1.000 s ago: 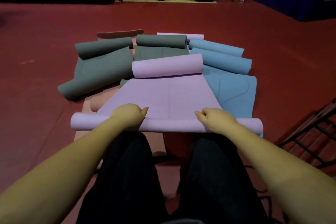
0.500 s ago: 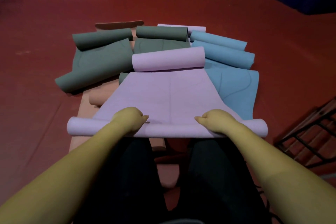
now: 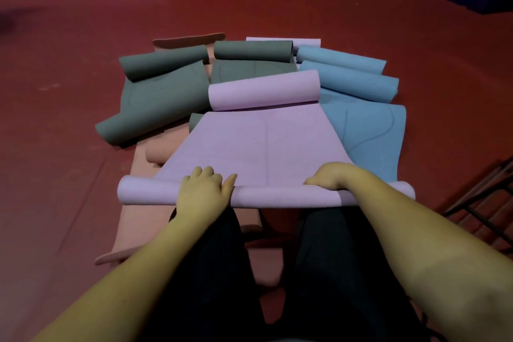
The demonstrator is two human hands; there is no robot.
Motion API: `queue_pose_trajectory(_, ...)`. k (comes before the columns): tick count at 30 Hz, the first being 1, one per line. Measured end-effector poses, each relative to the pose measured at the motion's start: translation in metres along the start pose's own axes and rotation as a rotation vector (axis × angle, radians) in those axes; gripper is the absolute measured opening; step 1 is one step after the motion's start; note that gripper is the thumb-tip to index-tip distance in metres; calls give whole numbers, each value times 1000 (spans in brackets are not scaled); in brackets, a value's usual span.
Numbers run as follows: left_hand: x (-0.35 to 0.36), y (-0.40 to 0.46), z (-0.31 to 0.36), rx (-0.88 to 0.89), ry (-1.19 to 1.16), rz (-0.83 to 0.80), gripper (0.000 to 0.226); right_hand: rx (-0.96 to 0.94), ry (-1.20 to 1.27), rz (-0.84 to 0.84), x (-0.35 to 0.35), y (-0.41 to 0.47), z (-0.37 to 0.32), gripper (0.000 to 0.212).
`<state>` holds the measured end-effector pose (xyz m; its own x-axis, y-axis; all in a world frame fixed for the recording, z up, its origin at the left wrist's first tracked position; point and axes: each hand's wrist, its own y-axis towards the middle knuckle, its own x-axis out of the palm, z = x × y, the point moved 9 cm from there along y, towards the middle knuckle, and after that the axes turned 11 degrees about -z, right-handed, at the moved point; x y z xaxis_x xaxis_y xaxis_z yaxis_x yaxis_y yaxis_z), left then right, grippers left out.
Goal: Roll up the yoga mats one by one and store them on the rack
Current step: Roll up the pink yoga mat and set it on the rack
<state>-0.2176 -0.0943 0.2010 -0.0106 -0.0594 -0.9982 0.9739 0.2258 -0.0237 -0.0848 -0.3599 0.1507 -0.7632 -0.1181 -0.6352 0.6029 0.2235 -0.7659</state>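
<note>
Fingers of my left hand lie fairly straight over the near roll of the pink mat, thumb out toward the middle, pressing rather than gripping. Right hand sits on the same roll further along, fingers curled down over its front edge; looks like a hold on the roll, though the fingertips are hidden.

Step in hand, I'd say: rolling this mat, early on, with only a thin roll made at my end. Flat mat runs on ahead of the fingers to a second curl at its far end. Next move calls for both palms pushing forward evenly so the roll stays straight and tight.

Both forearms reach forward over my knees, wrists low, hands well apart.

Beyond the fingers: grey mats ahead-left, blue mats ahead-right, all half rolled on the red floor. Rack just off to the right of my right hand.
</note>
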Motion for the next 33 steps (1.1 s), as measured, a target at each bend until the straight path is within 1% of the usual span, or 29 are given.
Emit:
queue_pose_trajectory(2,1,-5,4,58,79,60,54,-5,-8,-10,0,2,-2,65)
queue_pose_trajectory(4,0,-2,8,113,121,50,51,-25,-38,-11,1,2,-5,62)
queue_pose_trajectory(6,-3,7,8,63,72,-58,57,-43,-29,47,0,-2,-6,57)
queue_pose_trajectory(8,1,20,3,-17,27,-144,58,-63,-7,167,-5,-14,-5,57)
queue_pose_trajectory(12,12,37,-1,-52,-32,-311,61,-102,-30,517,-11,-50,2,49)
queue_pose_trajectory(14,21,46,-3,-58,-17,-381,66,-121,-60,645,-6,-65,5,46)
queue_pose_trajectory(15,24,50,-4,-62,-17,-411,67,-120,-94,672,-1,-68,5,48)
queue_pose_trajectory(17,29,55,-5,-64,-28,-449,68,-97,-164,688,8,-71,1,62)
queue_pose_trajectory(18,29,56,-6,-64,-27,-455,68,-101,-168,692,10,-70,-2,70)
queue_pose_trajectory(20,28,57,-7,-62,-23,-462,68,-99,-139,708,7,-73,-7,76)
queue_pose_trajectory(22,25,56,-8,-55,-15,-469,69,-52,-174,678,0,-72,-8,74)
queue_pose_trajectory(23,23,56,-8,-52,-16,-474,70,-31,-192,648,-4,-69,-8,68)
queue_pose_trajectory(25,16,56,-9,-48,-18,-488,70,-33,-169,550,-9,-63,-8,61)
queue_pose_trajectory(29,8,50,-7,-52,-13,-601,67,-51,-134,343,-12,-64,-8,67)
queue_pose_trajectory(33,21,37,-5,2,29,-689,62,-71,-105,171,1,-62,-6,71)
